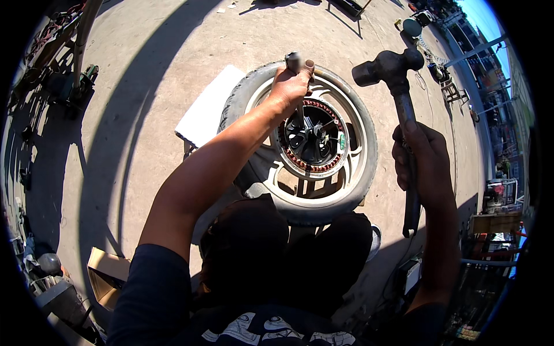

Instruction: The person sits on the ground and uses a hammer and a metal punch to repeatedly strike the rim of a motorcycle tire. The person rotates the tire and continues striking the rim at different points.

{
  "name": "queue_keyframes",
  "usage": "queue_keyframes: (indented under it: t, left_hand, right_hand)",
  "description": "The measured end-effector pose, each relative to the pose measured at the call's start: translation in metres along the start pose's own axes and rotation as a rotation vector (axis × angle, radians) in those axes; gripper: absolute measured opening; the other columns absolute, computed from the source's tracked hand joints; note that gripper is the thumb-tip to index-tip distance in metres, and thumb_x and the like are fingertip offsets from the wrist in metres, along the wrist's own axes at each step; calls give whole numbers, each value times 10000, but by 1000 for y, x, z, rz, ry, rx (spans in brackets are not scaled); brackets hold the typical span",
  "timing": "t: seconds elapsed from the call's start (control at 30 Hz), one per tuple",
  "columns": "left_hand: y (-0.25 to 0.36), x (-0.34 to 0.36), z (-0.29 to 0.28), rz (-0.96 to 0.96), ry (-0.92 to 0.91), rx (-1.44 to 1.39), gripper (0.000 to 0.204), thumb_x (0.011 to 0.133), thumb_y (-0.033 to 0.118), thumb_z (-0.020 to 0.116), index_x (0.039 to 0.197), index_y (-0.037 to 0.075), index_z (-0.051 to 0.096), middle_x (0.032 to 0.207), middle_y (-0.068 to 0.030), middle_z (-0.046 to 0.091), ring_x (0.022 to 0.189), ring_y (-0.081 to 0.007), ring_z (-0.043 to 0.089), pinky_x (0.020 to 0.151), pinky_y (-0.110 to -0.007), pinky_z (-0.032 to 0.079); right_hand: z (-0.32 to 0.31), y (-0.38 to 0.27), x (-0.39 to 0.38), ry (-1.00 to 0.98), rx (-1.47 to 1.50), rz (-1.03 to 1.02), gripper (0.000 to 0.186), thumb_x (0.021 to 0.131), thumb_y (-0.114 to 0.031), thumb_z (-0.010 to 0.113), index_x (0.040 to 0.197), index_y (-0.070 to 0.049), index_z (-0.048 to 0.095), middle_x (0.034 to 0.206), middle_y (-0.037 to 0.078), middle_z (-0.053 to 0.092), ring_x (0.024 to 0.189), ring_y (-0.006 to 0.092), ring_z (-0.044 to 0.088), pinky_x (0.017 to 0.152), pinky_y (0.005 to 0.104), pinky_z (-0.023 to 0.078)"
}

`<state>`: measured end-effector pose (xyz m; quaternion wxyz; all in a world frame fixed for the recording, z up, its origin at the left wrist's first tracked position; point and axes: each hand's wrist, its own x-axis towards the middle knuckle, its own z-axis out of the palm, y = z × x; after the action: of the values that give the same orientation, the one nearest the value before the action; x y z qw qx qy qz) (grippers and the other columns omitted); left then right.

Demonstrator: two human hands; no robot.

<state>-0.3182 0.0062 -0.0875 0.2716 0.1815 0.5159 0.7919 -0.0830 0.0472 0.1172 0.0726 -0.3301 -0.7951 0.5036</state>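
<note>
A spoked wheel with a black tyre (366, 173) lies in front of my knees. Its hub is uncovered, showing a ring of copper windings (311, 168), a small green circuit board (341, 141) and a dark centre. My left hand (291, 85) is closed around an upright rod-like metal tool (300, 118) over the hub's upper left; its top pokes out blurred above the fist, and I cannot tell its exact kind. On the right, my right hand (424, 153) grips the handle of a ball-peen hammer (392, 68), its head raised well apart from the tool.
A white flat slab (209, 106) sits on the concrete ground left of the wheel. An opened cardboard box (109, 277) is at the lower left. Machinery (72, 86) stands at the far left, casting long shadows. Racks and assorted equipment (499, 199) line the right side.
</note>
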Motion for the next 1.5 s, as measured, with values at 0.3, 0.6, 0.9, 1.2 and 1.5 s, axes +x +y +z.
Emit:
queue_keyframes:
  t: [0.3, 0.6, 0.9, 1.2, 1.5]
  left_hand:
    - [13, -1, 9, -26, 14, 178, 495, 969, 499, 588, 825, 25, 592, 669, -33, 540, 561, -131, 526, 500, -309, 431]
    - [1, 8, 20, 3, 8, 169, 469, 976, 468, 595, 817, 28, 615, 654, -22, 535, 550, -128, 513, 496, -304, 436]
    - [-10, 19, 22, 30, -58, 117, 442, 987, 458, 580, 831, 46, 609, 690, -4, 525, 586, -113, 496, 514, -294, 429]
    - [-8, 11, 37, 71, -59, 310, 478, 1001, 454, 557, 807, 21, 617, 616, -22, 545, 536, -117, 530, 490, -287, 420]
    - [2, 12, 53, -13, -35, 293, 469, 1000, 435, 560, 802, 15, 618, 630, -26, 552, 548, -126, 534, 498, -304, 420]
  right_hand:
    - [14, -76, 79, -94, -339, -95, 352, 963, -362, 590, 937, -11, 592, 638, 1, 547, 461, 48, 485, 401, 208, 399]
    - [23, -90, 112, -169, -645, -441, 397, 1029, -409, 465, 937, -29, 532, 625, 29, 533, 479, 70, 494, 456, 265, 427]
    - [21, -134, 107, -23, -608, -554, 349, 1039, -286, 435, 839, -13, 521, 633, 52, 514, 468, 138, 503, 435, 315, 454]
    - [13, -122, 123, -118, -786, -461, 271, 1025, -206, 454, 897, 6, 562, 649, 92, 556, 467, 180, 546, 442, 326, 470]
    - [-7, -66, 153, -300, -908, -531, 268, 1039, -124, 433, 1041, 68, 621, 632, 130, 610, 466, 191, 609, 433, 317, 485]
